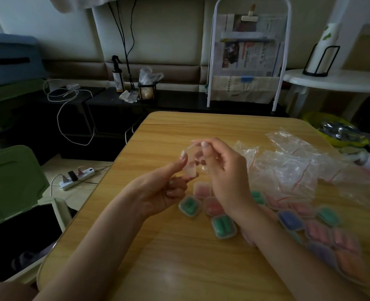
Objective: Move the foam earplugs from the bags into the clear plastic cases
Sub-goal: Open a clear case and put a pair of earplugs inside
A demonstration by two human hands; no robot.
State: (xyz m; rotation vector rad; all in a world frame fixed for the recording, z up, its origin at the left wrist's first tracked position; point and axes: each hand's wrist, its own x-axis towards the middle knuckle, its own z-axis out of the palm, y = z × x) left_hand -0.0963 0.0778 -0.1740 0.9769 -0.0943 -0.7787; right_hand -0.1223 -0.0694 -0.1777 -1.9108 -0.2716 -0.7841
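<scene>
Blurring between both hands, a clear case (189,165) looks indistinct.

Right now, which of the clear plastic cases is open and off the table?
The empty case held up between the left hand and right hand. All other cases, like the green-filled one, lie closed on the wooden table.

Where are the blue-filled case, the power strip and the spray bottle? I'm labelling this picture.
blue-filled case (290,219): head view, middle of its lid.
power strip (77,178): head view, middle of its white body.
spray bottle (117,80): head view, its labelled body.
</scene>
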